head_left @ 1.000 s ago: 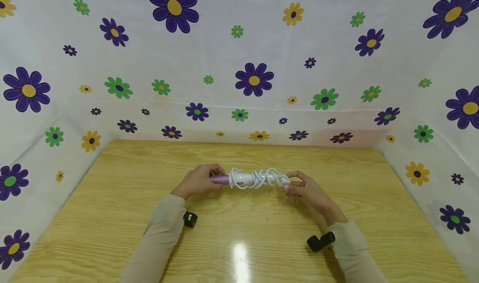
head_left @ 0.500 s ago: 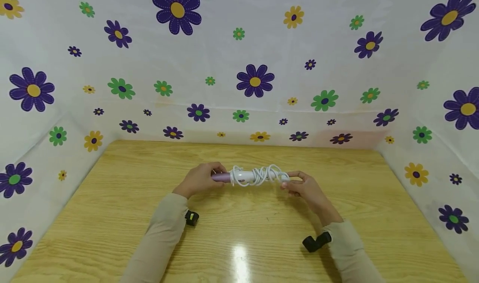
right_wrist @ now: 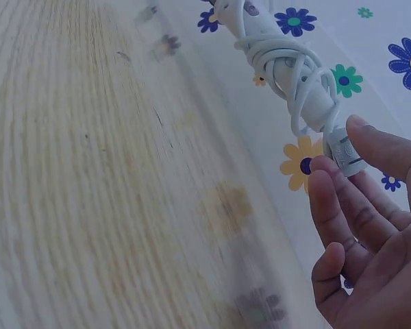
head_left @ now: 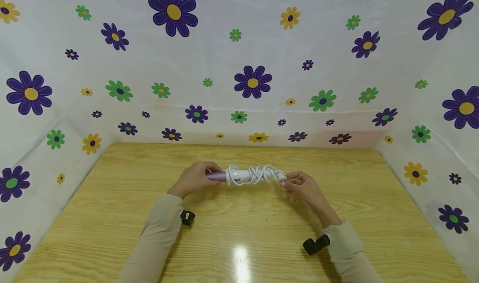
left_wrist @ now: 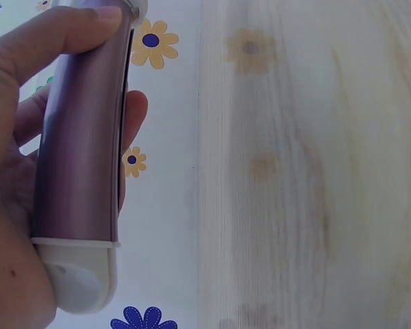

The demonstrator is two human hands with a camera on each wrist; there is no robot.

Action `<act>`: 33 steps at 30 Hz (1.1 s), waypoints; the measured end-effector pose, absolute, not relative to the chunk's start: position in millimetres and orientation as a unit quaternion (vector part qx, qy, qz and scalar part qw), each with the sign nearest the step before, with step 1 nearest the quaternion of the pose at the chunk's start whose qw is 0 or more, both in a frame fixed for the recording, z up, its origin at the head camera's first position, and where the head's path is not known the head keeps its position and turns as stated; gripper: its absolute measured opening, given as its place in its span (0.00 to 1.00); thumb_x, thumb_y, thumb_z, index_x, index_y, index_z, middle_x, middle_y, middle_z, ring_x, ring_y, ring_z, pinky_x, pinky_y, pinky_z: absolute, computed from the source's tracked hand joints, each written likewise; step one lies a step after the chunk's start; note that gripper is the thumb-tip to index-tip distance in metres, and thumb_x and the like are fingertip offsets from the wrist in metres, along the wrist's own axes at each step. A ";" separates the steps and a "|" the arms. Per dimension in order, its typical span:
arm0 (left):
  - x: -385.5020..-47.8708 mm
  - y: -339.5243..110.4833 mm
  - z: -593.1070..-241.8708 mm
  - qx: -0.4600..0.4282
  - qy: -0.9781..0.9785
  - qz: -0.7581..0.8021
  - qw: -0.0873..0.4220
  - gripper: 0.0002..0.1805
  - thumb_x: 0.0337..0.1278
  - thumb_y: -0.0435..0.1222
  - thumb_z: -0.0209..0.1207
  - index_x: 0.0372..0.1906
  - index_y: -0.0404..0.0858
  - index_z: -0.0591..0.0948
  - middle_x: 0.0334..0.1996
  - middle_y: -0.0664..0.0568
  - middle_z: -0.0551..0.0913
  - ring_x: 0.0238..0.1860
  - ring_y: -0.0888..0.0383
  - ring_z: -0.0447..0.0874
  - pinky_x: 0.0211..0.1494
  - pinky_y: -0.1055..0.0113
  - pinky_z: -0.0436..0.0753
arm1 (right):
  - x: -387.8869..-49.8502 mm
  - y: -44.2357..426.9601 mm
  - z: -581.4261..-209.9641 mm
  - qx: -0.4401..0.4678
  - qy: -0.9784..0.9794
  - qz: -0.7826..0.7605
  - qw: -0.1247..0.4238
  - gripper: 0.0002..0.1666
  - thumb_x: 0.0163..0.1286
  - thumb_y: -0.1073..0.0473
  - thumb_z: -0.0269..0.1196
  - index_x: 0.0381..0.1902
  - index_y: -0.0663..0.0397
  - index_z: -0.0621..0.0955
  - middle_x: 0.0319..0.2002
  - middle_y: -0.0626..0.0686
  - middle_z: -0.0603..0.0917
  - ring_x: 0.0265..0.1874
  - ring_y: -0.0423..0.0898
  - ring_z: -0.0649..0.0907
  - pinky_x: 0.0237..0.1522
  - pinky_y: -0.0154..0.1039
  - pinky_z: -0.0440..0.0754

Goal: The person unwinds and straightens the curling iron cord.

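A hair straightener (head_left: 241, 175) with a white handle and a purple barrel is held level above the table. My left hand (head_left: 194, 178) grips the purple barrel (left_wrist: 82, 137); the thumb lies along it in the left wrist view, and the white tip (left_wrist: 82, 284) shows near the palm. A white cord (right_wrist: 277, 51) is wound loosely around the handle in several loops. At the handle end, my right hand (head_left: 304, 189) pinches the cord's white plug (right_wrist: 344, 151) between thumb and fingertips. The other right fingers are loosely bent below it.
The wooden table (head_left: 239, 216) spreads beneath both hands. A white flower-printed cloth (head_left: 217, 58) stands behind it and along both sides. Black wrist cameras (head_left: 316, 244) sit on both sleeves.
The straightener and both hands have shifted very slightly left and up in the head view, which itself moves a little. Each hand keeps its hold. The plug shows more clearly at the right fingertips.
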State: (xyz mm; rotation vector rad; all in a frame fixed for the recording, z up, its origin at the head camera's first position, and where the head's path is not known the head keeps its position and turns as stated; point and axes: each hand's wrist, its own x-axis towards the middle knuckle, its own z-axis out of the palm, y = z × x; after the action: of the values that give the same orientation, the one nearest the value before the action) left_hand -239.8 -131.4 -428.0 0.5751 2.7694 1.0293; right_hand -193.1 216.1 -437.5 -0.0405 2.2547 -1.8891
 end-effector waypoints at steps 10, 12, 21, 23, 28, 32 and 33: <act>-239.4 -131.5 -427.8 0.188 0.919 0.340 0.060 0.17 0.49 0.42 0.69 0.47 0.46 0.84 0.43 0.52 0.86 0.41 0.56 0.81 0.48 0.56 0.77 | -194.8 214.8 -439.9 -0.028 0.829 -0.555 0.055 0.21 0.66 0.57 0.64 0.51 0.67 0.80 0.42 0.60 0.87 0.35 0.51 0.86 0.40 0.38 0.83; -238.1 -132.0 -427.9 0.185 0.921 0.337 0.060 0.17 0.48 0.42 0.69 0.47 0.46 0.84 0.44 0.52 0.86 0.41 0.56 0.81 0.48 0.56 0.77 | -195.0 213.1 -439.5 -0.046 0.848 -0.526 0.050 0.20 0.67 0.57 0.63 0.51 0.66 0.80 0.43 0.62 0.87 0.36 0.51 0.86 0.39 0.38 0.82; -233.2 -130.4 -431.4 0.178 0.924 0.332 0.068 0.18 0.49 0.43 0.69 0.48 0.48 0.84 0.43 0.53 0.86 0.40 0.57 0.81 0.46 0.57 0.78 | -195.3 207.0 -444.3 -0.048 0.873 -0.484 0.027 0.18 0.68 0.60 0.62 0.52 0.65 0.81 0.39 0.61 0.88 0.31 0.47 0.84 0.33 0.35 0.80; -233.5 -130.3 -432.5 0.176 0.922 0.337 0.070 0.18 0.49 0.43 0.69 0.48 0.47 0.84 0.43 0.53 0.86 0.40 0.57 0.81 0.46 0.58 0.78 | -195.4 207.4 -444.9 -0.035 0.868 -0.494 0.018 0.18 0.68 0.59 0.62 0.52 0.63 0.80 0.40 0.61 0.88 0.31 0.48 0.84 0.33 0.36 0.81; -234.7 -131.6 -432.1 0.176 0.920 0.345 0.063 0.18 0.48 0.43 0.69 0.47 0.47 0.84 0.42 0.53 0.86 0.39 0.57 0.80 0.45 0.59 0.77 | -195.2 208.7 -443.7 -0.010 0.859 -0.512 0.005 0.19 0.66 0.55 0.64 0.50 0.60 0.80 0.40 0.62 0.87 0.32 0.52 0.85 0.33 0.39 0.82; -235.1 -132.0 -430.8 0.178 0.919 0.345 0.064 0.18 0.48 0.43 0.69 0.47 0.48 0.84 0.42 0.54 0.86 0.38 0.58 0.80 0.45 0.59 0.77 | -194.3 209.1 -444.1 -0.017 0.855 -0.518 0.005 0.17 0.66 0.54 0.64 0.47 0.60 0.82 0.40 0.62 0.87 0.32 0.52 0.85 0.34 0.39 0.82; -235.3 -131.9 -430.9 0.178 0.919 0.345 0.065 0.18 0.48 0.43 0.69 0.47 0.48 0.84 0.42 0.54 0.86 0.38 0.58 0.80 0.45 0.59 0.77 | -194.2 209.2 -444.1 -0.022 0.854 -0.520 0.004 0.16 0.66 0.55 0.64 0.46 0.61 0.83 0.40 0.62 0.87 0.32 0.52 0.84 0.34 0.39 0.82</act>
State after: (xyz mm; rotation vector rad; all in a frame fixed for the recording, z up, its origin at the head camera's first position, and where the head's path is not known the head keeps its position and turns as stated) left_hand -235.3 -131.9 -430.9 0.5385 2.7739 1.0398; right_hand -194.2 209.2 -444.1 -0.0687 2.6761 -1.6277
